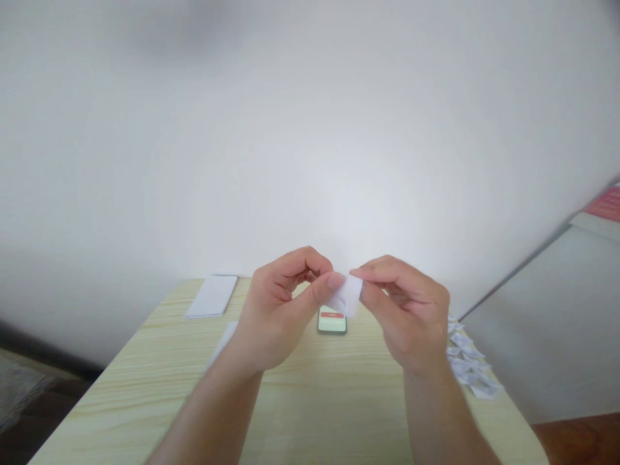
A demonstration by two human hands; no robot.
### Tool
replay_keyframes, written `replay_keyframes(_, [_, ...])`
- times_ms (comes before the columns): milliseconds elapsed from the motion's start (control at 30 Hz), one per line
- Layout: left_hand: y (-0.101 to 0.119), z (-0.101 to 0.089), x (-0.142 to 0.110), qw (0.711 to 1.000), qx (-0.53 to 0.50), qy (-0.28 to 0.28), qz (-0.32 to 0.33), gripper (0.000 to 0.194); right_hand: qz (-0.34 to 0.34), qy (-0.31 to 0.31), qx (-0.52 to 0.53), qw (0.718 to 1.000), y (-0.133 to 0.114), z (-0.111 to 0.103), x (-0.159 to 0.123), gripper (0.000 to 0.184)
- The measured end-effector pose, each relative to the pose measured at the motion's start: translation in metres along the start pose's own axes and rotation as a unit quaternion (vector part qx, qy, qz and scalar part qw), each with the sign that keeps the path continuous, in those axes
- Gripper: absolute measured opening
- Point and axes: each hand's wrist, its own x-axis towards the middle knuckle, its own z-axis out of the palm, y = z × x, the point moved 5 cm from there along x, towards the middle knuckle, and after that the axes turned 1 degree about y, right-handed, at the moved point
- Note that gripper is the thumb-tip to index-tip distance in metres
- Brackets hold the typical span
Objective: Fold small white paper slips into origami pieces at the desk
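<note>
A small folded piece of white paper (352, 296) is held up above the table between both hands. My left hand (285, 303) pinches its left side, thumb on the near face. At its upper right corner, the thumb and forefinger of my right hand (409, 307) close on the paper's edge. Beneath the paper lies a smartphone (332, 325) with a lit screen, its upper part covered by the paper and my left hand.
The wood-grain table (334, 400) meets a white wall (310, 142). A stack of white paper (212, 296) lies at the back left. Another white sheet (223, 342) is partly behind my left wrist. Several folded paper pieces (469, 365) lie along the right edge.
</note>
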Motion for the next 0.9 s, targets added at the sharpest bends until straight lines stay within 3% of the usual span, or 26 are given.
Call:
replay_keyframes(367, [0.0024, 0.0004, -0.0025, 1.0, 0.013, -0.019, -0.001, 0.012, 0.026, -0.021, 0.038, 0.999, 0.0032, 0.0033, 0.0015, 0.007])
replay_keyframes(733, [0.0055, -0.0002, -0.0031, 0.997, 0.08, 0.018, 0.001, 0.013, 0.069, -0.06, 0.028, 0.995, 0.0045, 0.0038, 0.0013, 0.016])
replay_keyframes(900, [0.009, 0.0013, -0.0028, 0.992, 0.119, 0.026, 0.026, 0.011, 0.064, -0.061, 0.031, 0.996, 0.0074, 0.0032, 0.0024, 0.005])
